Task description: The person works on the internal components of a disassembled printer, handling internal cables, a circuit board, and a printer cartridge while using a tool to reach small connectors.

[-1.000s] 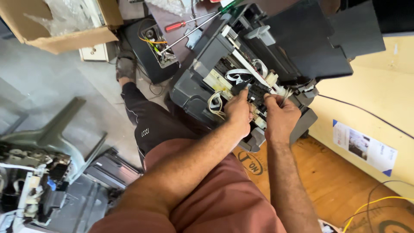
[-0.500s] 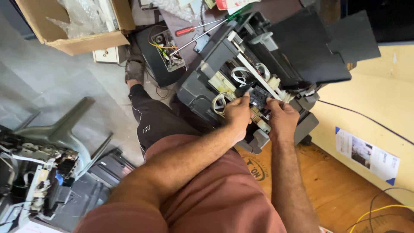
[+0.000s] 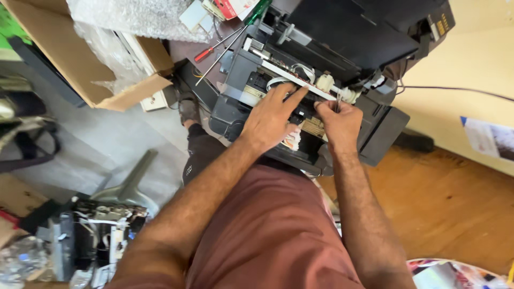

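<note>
Head view, looking down over the lap. An opened black printer (image 3: 321,80) rests on the person's knees, its casing off and the inner mechanism showing.

Left hand (image 3: 273,115): lies flat on the mechanism, fingers spread fairly wide, forefinger stretched out along the white rail (image 3: 292,80) that crosses the open bay. It grips nothing that I can see; it presses and steadies.

Right hand (image 3: 337,120): fingers drawn narrow, pinched together at the rail's right end, near the white plastic fittings (image 3: 334,88). What is between the fingertips is too small to tell (possibly a thin pin or clip).

Surroundings: a red-handled screwdriver (image 3: 214,51) lies on the dark surface beyond the printer, beside a cardboard box (image 3: 91,64) with bubble wrap. Another stripped unit (image 3: 91,241) sits on the floor at lower left.

Risks, as judged:
- The printer is balanced on the knees, not a bench; a hard push from either hand could tip it toward the floor.
- Loose white cables loop close to the left hand's fingers; a snag could pull one free.
- Any small part pinched at the right could drop into the mechanism.
</note>
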